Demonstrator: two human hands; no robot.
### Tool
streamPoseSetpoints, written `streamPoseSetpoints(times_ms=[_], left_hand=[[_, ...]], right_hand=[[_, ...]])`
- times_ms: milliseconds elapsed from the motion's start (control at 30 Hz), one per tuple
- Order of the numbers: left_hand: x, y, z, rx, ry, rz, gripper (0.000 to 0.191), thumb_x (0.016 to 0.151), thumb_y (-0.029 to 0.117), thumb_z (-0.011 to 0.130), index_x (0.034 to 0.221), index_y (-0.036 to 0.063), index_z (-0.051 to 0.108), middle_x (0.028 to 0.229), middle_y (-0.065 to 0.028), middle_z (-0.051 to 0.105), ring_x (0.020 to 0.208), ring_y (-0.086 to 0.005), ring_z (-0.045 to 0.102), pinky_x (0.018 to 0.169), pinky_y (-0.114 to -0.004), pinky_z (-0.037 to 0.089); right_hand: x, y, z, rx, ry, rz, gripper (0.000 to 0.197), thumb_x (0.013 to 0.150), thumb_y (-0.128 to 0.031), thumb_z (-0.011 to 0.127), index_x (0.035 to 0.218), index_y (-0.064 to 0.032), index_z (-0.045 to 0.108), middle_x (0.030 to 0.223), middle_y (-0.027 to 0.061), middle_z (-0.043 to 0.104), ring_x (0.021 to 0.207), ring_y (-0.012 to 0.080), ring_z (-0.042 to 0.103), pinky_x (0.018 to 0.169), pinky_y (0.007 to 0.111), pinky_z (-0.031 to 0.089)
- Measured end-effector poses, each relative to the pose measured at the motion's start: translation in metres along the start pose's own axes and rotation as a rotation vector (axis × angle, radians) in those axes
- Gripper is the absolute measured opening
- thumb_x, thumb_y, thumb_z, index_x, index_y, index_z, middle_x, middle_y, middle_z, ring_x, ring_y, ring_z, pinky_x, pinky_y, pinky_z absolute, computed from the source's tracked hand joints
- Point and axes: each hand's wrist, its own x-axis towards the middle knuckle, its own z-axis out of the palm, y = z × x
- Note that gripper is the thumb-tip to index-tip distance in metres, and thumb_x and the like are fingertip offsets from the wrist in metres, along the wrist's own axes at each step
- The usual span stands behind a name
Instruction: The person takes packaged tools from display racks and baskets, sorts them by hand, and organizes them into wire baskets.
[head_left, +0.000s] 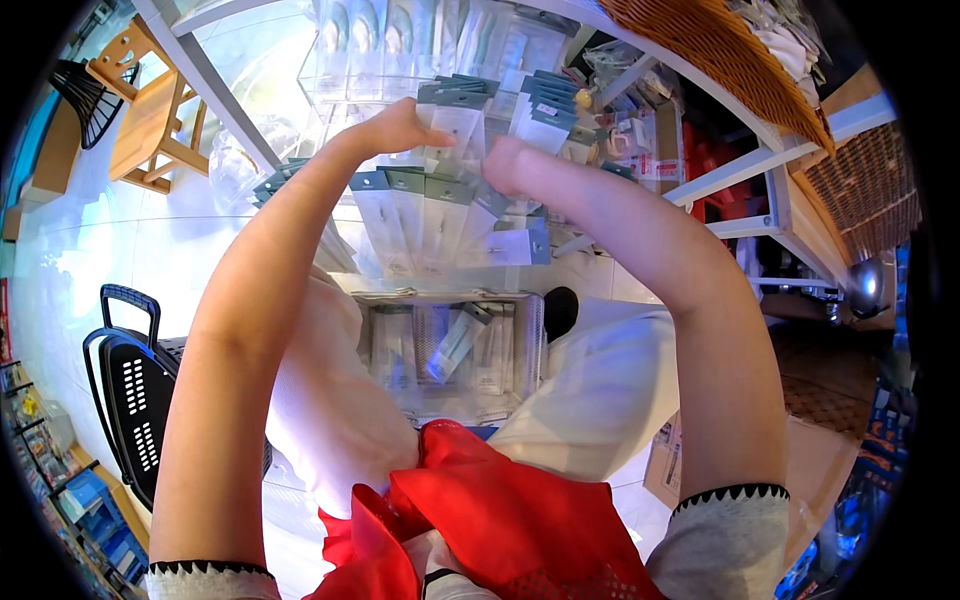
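Note:
My left hand (405, 129) is at the left side of a stack of slim clear packs (459, 120) with grey-green header cards. Its thumb lies across the front pack, and the other fingers are hidden behind. At the right side of the same stack my right hand (507, 163) is curled; its fingertips cannot be seen. More header-card packs (446, 217) stand fanned out just below the hands, one turned sideways (514, 247). To the right rises another stack of packs (546, 112). Between my knees sits a wire mesh basket (531, 360) with several packs (457, 341) inside.
White rack posts (217, 90) frame the work on the left, and a white rail (731, 176) on the right. A wicker basket (712, 60) overhangs at upper right. A black plastic basket (131, 405) and a wooden chair (154, 112) stand at left. A cardboard box (817, 457) is at right.

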Motion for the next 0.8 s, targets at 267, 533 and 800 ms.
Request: streamPoseSetpoints(times_ms=[267,533,800], left_hand=[[-0.008,0.012,-0.002,-0.103,0.055,-0.006,0.048,0.072,0.033,0.070,0.102,-0.0018,0.057,0.094,-0.0113,0.061,0.087,-0.0187,0.056,0.079,-0.031,0.042],[0.003,0.014,0.014,-0.098,0.095,0.048,0.046,0.073,0.033,0.069,0.101,-0.0021,0.057,0.094,-0.0095,0.061,0.086,-0.0167,0.056,0.078,-0.030,0.042],[-0.003,0.017,0.040,-0.307,-0.055,0.058,0.045,0.070,0.023,0.071,0.107,0.0036,0.056,0.100,-0.0046,0.059,0.090,-0.0122,0.053,0.081,-0.028,0.041]], right_hand=[[-0.064,0.012,-0.034,0.176,0.128,0.051,0.021,0.073,-0.014,0.056,0.091,-0.0082,0.065,0.093,0.0084,0.063,0.088,0.0241,0.059,0.074,0.034,0.047],[-0.098,-0.033,-0.011,1.444,1.363,0.460,0.031,0.077,-0.010,0.053,0.105,0.0025,0.052,0.100,0.0192,0.058,0.092,0.0316,0.057,0.080,0.035,0.045],[0.000,-0.055,0.015,1.802,1.124,0.369,0.061,0.076,-0.006,0.049,0.128,0.0056,0.021,0.125,0.0269,0.036,0.117,0.0363,0.037,0.097,0.036,0.031]])
